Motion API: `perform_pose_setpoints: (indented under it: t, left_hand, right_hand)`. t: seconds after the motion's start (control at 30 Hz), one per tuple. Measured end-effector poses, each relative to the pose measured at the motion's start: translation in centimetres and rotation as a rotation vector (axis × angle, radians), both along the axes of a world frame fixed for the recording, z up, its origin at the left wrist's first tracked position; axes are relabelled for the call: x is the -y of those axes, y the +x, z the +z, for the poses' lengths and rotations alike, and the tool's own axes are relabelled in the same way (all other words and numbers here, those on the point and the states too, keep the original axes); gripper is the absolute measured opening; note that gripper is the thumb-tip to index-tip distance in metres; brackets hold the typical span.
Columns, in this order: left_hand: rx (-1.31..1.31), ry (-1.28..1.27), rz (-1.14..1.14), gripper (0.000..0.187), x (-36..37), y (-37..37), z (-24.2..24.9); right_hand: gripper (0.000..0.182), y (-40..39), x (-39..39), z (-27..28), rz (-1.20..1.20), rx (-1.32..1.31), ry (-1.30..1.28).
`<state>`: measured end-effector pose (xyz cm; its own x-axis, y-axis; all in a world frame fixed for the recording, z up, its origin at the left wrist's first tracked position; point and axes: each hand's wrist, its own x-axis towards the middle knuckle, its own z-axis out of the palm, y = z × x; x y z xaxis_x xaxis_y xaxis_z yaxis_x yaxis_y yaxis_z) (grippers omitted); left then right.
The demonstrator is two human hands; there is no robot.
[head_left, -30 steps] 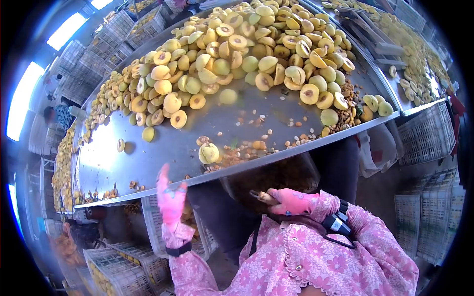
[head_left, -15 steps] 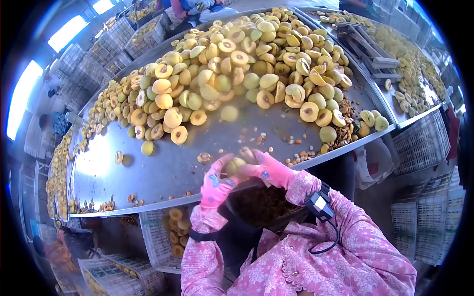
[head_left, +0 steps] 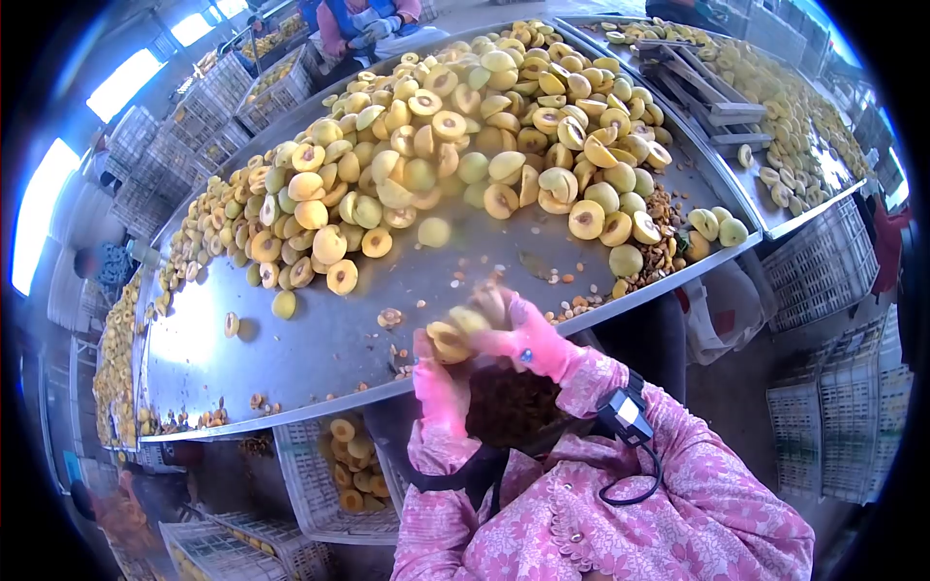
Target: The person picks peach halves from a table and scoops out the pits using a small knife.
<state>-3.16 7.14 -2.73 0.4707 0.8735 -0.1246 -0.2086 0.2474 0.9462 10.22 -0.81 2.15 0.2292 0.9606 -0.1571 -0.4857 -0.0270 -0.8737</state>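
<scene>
Over the near edge of the metal table, my left hand (head_left: 442, 392), in a pink glove, is closed on a yellow peach half (head_left: 448, 343) with its cut, hollowed side showing. Close beside it, my right hand (head_left: 528, 341), also gloved in pink, is closed around a greenish-yellow peach half (head_left: 470, 321). The right fingertips are smeared by motion, so anything small between them cannot be made out. Beyond both hands, a large heap of peach halves (head_left: 417, 174) covers the back of the table.
The metal table (head_left: 300, 358) carries loose pits and scraps (head_left: 392, 318) near my hands, plus a brown pile of pits (head_left: 668, 218) at the right. Below stands a white crate (head_left: 305, 474) holding peach halves. Across the table, a person's gloved hands (head_left: 373, 31) show. More crates stand at both sides.
The single fruit between my hands now appears as two halves. My left hand has moved right and slightly down; my right hand is slightly lower. The view has shifted a little.
</scene>
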Motion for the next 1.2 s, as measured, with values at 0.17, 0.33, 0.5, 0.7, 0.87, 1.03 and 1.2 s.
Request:
perform_pose_setpoints:
  t: [0.17,0.33,0.5,0.7,0.87,1.03,1.2]
  left_hand:
    - [0.520,-0.584,-0.238,0.053,-0.1,-2.1,3.8]
    - [0.452,-0.591,-0.154,0.051,1.0,-2.3,4.6]
    - [0.423,-0.550,-0.166,0.049,2.1,-2.1,4.3]
    - [0.421,-0.529,-0.178,0.046,3.1,-2.2,4.1]
    - [0.455,-0.539,-0.139,0.046,4.1,-1.8,5.1]
    - [0.442,-0.445,-0.094,0.041,4.5,-1.6,3.3]
    - [0.220,-0.288,-0.052,0.034,3.6,-2.1,0.4]
  right_hand:
    - [0.049,3.4,1.7,0.7,-0.103,1.057,-0.127]
    - [0.031,-0.4,4.2,-1.1,-0.103,0.068,-0.107]
    - [0.030,-1.8,6.5,2.5,0.254,0.812,-0.197]
    - [0.017,-2.4,6.4,1.6,0.215,1.194,-0.083]
    - [0.019,-2.7,6.5,0.2,0.157,1.207,-0.030]
    - [0.024,-2.9,6.3,-0.9,0.354,1.183,-0.155]
    - [0.033,-4.1,6.2,-0.8,0.230,0.775,-0.123]
